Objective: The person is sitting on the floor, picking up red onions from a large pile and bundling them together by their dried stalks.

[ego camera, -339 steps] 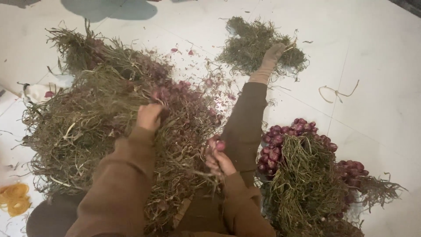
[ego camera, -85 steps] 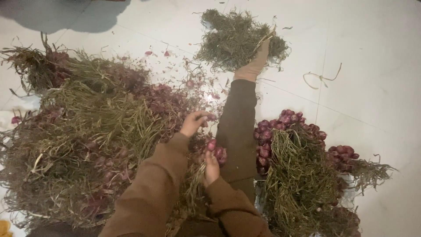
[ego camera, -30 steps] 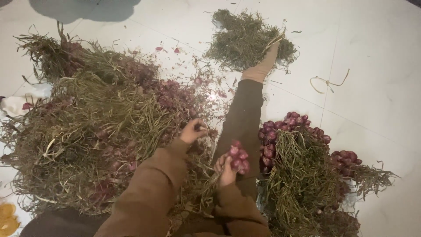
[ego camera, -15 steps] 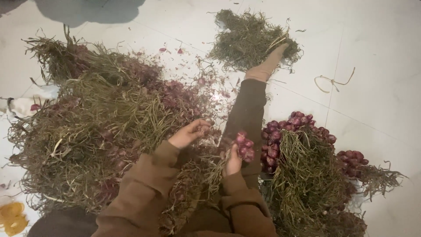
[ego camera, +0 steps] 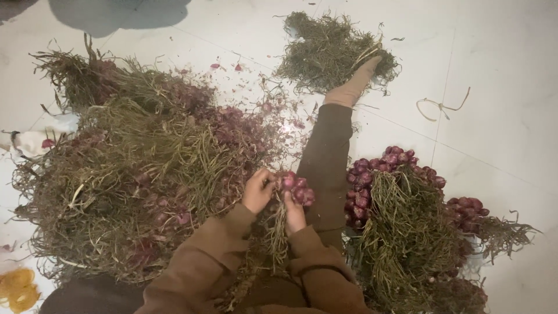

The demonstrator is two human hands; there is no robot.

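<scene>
Both hands on one small shallot bunch, held at lap level just left of the outstretched leg. Left hand is closed on the bunch at its left side, by the bulbs. Right hand grips the stems just below the bulbs; dry tops hang down toward the body. Bulbs visible in the bunch: roughly six to eight, exact count not readable.

Around it:
- One big loose heap of dry stalks with red bulbs mixed in, to the left, touching the left sleeve.
- Finished bundles on the right: two bulb clusters clearly visible, one near the knee, one further right; tops overlap, so a third is possible.
- One pile of cut tops at the foot, foot resting on its edge.
- One string loop on the tile floor, well apart from the bundles.
- Yellow clump at lower left, kind unclear.
</scene>
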